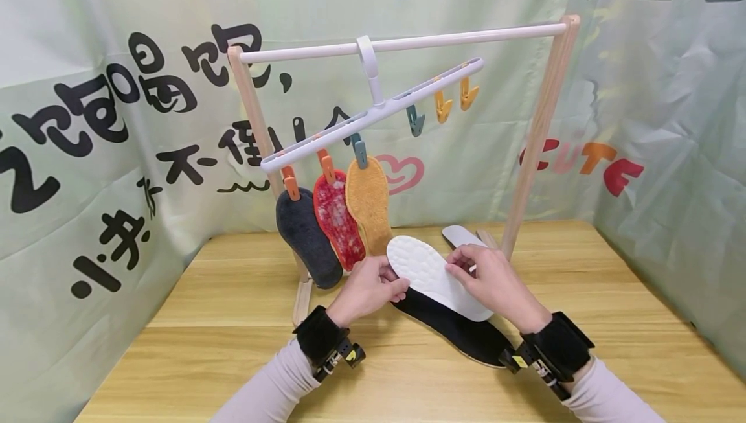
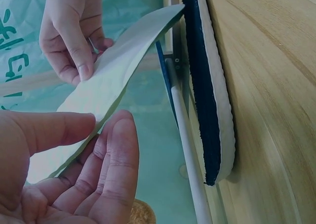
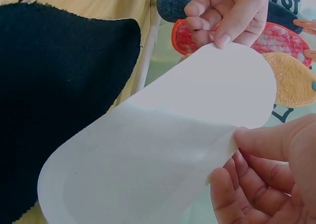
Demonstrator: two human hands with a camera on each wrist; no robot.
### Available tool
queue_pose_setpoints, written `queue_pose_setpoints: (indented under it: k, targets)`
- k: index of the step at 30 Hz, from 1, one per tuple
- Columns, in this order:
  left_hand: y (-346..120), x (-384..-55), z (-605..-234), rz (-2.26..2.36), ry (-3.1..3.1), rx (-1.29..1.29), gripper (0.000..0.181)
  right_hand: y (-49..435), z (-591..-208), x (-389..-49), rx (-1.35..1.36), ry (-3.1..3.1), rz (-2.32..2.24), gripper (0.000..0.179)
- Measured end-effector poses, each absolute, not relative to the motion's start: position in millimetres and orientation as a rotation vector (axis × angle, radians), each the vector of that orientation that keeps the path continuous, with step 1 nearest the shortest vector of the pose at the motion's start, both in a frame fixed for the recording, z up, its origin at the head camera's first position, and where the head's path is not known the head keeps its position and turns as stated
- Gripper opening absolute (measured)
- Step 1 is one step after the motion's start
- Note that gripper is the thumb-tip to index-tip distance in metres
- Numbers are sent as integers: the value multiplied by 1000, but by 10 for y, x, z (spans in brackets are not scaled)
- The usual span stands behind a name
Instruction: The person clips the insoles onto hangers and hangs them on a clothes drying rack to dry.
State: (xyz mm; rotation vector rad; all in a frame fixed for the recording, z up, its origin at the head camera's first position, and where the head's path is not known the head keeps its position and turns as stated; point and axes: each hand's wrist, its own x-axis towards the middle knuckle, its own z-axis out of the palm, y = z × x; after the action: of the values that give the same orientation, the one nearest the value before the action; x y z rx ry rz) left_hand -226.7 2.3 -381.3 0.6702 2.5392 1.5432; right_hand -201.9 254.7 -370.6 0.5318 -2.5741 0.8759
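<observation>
While left grip [image 1: 372, 285] and right grip [image 1: 495, 280] pinch a white insole [image 1: 424, 269], it (partly) hides a black insole [image 1: 460, 329].

That white insole [image 1: 434, 274], its near face puffed into rounded bumps, is up off the surface [image 1: 192, 345], slanted, pinched between the left fingers [image 1: 397, 288] and right fingers [image 1: 463, 271], above a black insole [image 1: 454, 330].

We wear plain long sleeves [image 1: 265, 381] in a pale lilac-grey. Around our wrists go wide, matte black straps [image 1: 319, 337], thick and squarish at the edges. Each carries a small black camera unit [image 1: 353, 353] with a yellow marking [image 1: 519, 363] and silvery metal fittings [image 1: 541, 371]. Our fingers [image 2: 123, 157] are bare.
</observation>
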Motion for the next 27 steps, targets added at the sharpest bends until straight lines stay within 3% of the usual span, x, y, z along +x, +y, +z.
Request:
queue_pose_setpoints:
  k: [27]
  targets:
    - [23,-2250,-3805,1588,2489,686,9,2478,-3696,-1983,500,-2534,893,5]
